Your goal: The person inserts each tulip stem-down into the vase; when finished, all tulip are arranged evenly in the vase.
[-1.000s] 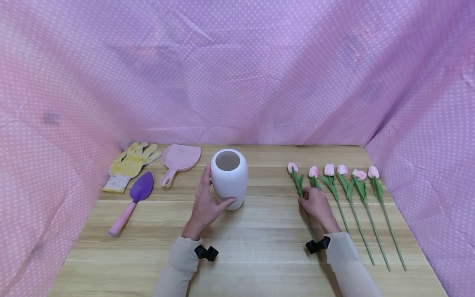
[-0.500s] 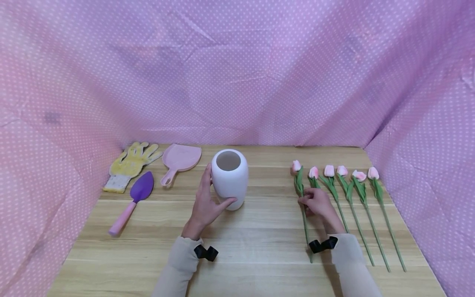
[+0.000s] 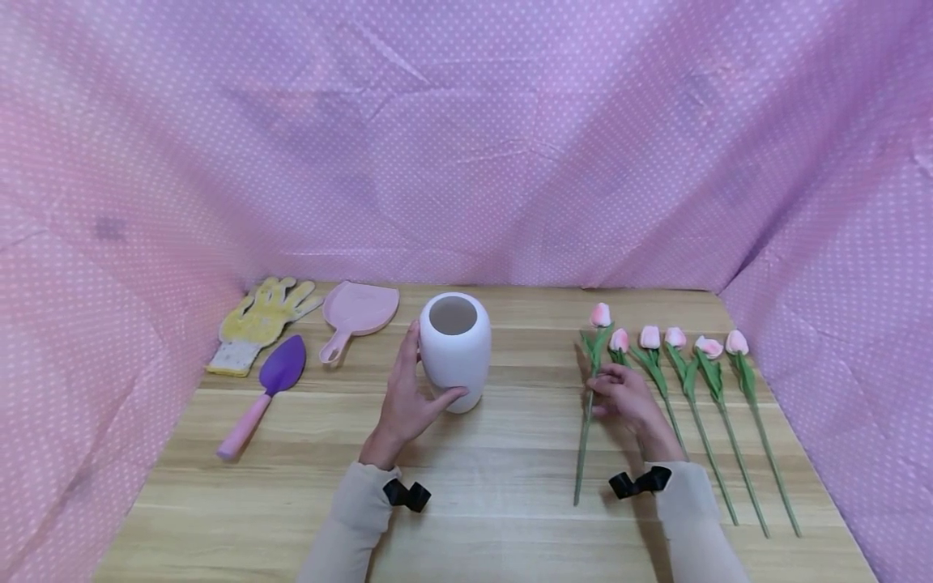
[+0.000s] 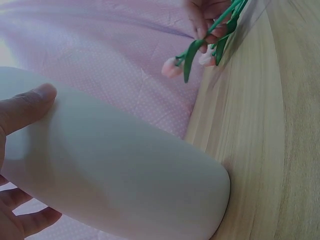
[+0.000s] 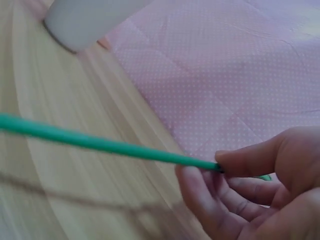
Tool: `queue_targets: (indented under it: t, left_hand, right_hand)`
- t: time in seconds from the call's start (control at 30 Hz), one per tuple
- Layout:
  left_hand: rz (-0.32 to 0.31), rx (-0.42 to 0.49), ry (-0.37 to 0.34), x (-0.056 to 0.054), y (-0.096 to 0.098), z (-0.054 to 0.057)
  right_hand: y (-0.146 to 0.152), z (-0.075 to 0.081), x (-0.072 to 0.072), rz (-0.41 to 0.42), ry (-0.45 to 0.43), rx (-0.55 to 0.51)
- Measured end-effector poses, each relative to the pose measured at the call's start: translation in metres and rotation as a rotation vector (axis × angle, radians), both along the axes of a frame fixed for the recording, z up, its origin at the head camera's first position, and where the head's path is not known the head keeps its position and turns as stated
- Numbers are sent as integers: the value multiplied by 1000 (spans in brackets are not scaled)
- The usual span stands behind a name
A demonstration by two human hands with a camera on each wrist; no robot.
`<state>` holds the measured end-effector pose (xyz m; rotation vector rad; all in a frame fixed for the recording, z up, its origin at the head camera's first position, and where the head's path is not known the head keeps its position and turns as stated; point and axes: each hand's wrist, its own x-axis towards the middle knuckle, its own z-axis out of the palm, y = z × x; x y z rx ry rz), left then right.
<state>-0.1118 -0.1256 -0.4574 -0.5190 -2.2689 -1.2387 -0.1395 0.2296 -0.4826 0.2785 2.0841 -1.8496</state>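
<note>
Our hands: left hand (image 3: 408, 398) is curved wide round the white vase (image 3: 461, 360), thumb on the near side; right hand (image 3: 630, 401) pinches one tulip (image 3: 585, 433) between thumb and fingertips, just below the leaves. That tulip is up off the tabletop (image 3: 510, 510), well apart from the vase, bud toward the far edge, stem end toward the near edge. Bud pink and white, leaves green, stem thin and green. Vase is smooth, upright, nearer the far edge; through its mouth we see grey-brown inner wall, can't make out the bottom. Five more tulips (image 3: 687, 374) lie in a row toward the right edge. By the far-left corner: yellow-and-white glove (image 3: 255, 324), pink dustpan (image 3: 360, 308), purple trowel (image 3: 283, 366).
</note>
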Motion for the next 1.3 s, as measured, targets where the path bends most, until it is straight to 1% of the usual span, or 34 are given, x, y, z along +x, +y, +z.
queue_targets:
  t: [0.2,0.47,0.57,0.7,0.93,1.2,1.3]
  left_hand:
    - [-6,-6,-8,0,2,2]
    - [-5,-10,-3,0,2,3]
    - [-2,-7,-5,0,2,3]
    - [3,-5,-13,1,2,4]
    - [9,-8,-15,1,2,3]
    - [11,-9,-25,2,1,4]
    - [8,-12,-25,2,1,4]
  right_hand:
    - [2,5,1,-86,-4,-222]
    - [0,15,5,-197,51,-423]
    - [-3,19,5,-250,82,-512]
    - [-5,25,6,-305,138,-605]
    - [-7,35,6,-380,220,-768]
    - [-15,53,6,-462,336,-973]
    - [-18,61,4,-489,373,-1014]
